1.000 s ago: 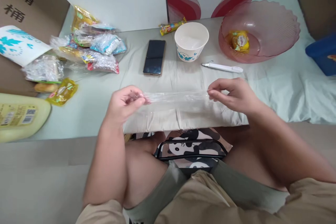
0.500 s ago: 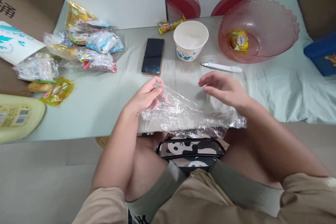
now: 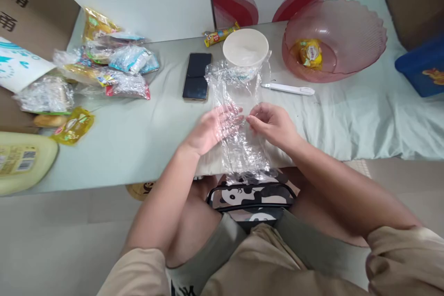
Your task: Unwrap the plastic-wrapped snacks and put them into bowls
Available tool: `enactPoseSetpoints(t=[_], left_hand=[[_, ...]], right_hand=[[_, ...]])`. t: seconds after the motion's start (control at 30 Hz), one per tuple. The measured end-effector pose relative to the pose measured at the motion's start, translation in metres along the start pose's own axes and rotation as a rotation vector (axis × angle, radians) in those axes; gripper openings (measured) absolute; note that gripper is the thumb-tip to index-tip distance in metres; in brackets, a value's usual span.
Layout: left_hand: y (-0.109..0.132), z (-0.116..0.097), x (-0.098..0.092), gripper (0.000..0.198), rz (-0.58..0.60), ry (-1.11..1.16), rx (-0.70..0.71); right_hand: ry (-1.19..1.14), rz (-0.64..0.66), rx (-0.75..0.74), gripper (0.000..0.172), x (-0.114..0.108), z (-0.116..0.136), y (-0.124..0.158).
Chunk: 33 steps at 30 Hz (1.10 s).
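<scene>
A crinkled clear plastic bag (image 3: pixel 244 148) stretches from the front of the paper cup (image 3: pixel 246 46) down over the table edge. My left hand (image 3: pixel 213 129) lies against it with fingers extended and apart, seen through the film. On the other side, my right hand (image 3: pixel 274 122) has thumb and fingers pinched at the film near the left fingertips. Part of the film covers the cup's lower side. Just left of the bag's top lies a black phone (image 3: pixel 196 76). A white utility knife (image 3: pixel 289 89) rests to the right of the cup.
Several wrapped snacks (image 3: pixel 128 62) are heaped at the left, near a pale yellow bottle (image 3: pixel 27 162). A pink translucent bowl (image 3: pixel 360 46) at the right holds a yellow packet (image 3: pixel 310 54). Boxes (image 3: pixel 138 0) line the back. A panda-print bag (image 3: pixel 249 196) sits below the table edge.
The bag has swung from lying sideways to running lengthwise, its top now against the cup. My left hand moved right behind the film; my right hand moved left and closed into a pinch.
</scene>
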<state>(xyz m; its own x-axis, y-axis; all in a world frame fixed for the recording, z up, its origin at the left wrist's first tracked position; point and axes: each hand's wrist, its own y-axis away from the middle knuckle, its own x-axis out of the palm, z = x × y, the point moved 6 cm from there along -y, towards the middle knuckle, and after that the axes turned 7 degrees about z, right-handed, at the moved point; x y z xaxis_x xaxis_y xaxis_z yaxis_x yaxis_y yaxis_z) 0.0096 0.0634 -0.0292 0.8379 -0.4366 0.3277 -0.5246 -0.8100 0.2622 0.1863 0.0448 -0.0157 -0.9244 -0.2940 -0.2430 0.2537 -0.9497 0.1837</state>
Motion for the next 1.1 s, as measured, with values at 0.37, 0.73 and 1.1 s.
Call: enactPoseSetpoints(t=[0.37,0.73,1.1], left_hand=[[0.018,-0.013,-0.023,0.035,-0.114,-0.293,0.029],[0.004,-0.012,-0.036,0.039,-0.127,-0.367,0.109],[0.013,-0.008,-0.004,0.059,-0.033,-0.097,0.085]], right_hand=[[-0.195,0.196,-0.112,0.059,-0.007,-0.001,0.006],[-0.27,0.139,-0.105,0.02,-0.015,-0.014,-0.007],[-0.309,0.009,-0.152,0.057,-0.013,-0.007,-0.005]])
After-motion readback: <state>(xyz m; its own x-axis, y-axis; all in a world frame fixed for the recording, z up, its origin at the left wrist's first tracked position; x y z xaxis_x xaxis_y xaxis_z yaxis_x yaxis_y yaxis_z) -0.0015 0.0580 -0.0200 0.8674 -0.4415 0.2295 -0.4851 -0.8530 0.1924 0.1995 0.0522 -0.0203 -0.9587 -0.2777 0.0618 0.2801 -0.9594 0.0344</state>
